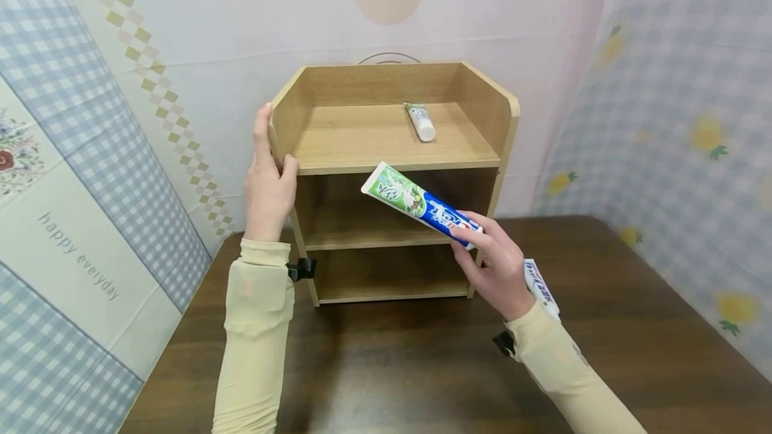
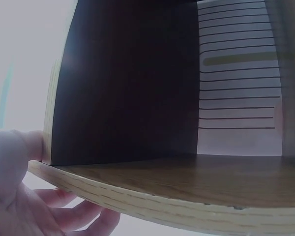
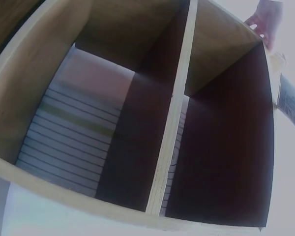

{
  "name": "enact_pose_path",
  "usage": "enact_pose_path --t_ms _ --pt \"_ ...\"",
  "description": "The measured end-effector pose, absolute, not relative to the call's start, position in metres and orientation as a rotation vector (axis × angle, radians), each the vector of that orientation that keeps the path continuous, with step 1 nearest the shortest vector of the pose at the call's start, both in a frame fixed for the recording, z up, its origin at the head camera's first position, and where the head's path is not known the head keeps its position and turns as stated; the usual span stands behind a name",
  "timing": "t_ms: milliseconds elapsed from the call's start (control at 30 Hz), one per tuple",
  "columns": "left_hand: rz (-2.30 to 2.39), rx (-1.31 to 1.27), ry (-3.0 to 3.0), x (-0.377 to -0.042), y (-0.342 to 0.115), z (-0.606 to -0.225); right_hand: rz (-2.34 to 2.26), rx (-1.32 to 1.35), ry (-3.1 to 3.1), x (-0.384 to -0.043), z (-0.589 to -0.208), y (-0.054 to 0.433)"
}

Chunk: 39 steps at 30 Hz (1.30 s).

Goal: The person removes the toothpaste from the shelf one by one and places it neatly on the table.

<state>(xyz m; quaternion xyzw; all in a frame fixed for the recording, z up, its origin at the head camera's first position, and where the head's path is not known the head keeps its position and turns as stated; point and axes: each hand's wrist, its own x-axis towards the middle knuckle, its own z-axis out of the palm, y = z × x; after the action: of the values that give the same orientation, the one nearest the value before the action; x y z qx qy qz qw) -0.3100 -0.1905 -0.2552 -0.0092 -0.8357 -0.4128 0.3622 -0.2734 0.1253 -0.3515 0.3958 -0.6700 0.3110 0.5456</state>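
Observation:
My left hand (image 1: 268, 186) grips the left side panel of a small light-wood shelf (image 1: 398, 167), thumb at the top board's front corner and fingers along the outside. In the left wrist view the thumb and fingers (image 2: 78, 216) wrap that corner. My right hand (image 1: 491, 263) holds a green, white and blue toothpaste tube (image 1: 416, 203) by one end, in front of the shelf. Its flat crimped end points up and left. The right wrist view catches part of this tube (image 3: 291, 104) at the right edge. A small white tube (image 1: 420, 122) lies on the top board.
A white packet with blue print (image 1: 541, 290) lies on the dark wood table (image 1: 386, 367), partly behind my right wrist. Below the top board the shelf has two levels (image 1: 392, 273). Patterned cloth (image 1: 253, 12) hangs behind and at both sides.

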Motion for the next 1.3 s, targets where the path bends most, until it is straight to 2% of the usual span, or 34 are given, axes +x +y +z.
enact_pose_path --t_ms 267,500,1300 --pt "-1.064 -0.036 -2.131 -0.310 -0.193 -0.255 0.688 0.973 -1.592 -0.267 -0.359 0.136" --pt "-1.062 -0.041 -2.142 -0.311 -0.192 -0.258 0.592 0.992 -1.647 -0.262 -0.381 0.150" --pt "-1.066 -0.059 -2.123 -0.309 -0.192 -0.256 0.627 0.868 -1.642 -0.236 -0.408 0.196"
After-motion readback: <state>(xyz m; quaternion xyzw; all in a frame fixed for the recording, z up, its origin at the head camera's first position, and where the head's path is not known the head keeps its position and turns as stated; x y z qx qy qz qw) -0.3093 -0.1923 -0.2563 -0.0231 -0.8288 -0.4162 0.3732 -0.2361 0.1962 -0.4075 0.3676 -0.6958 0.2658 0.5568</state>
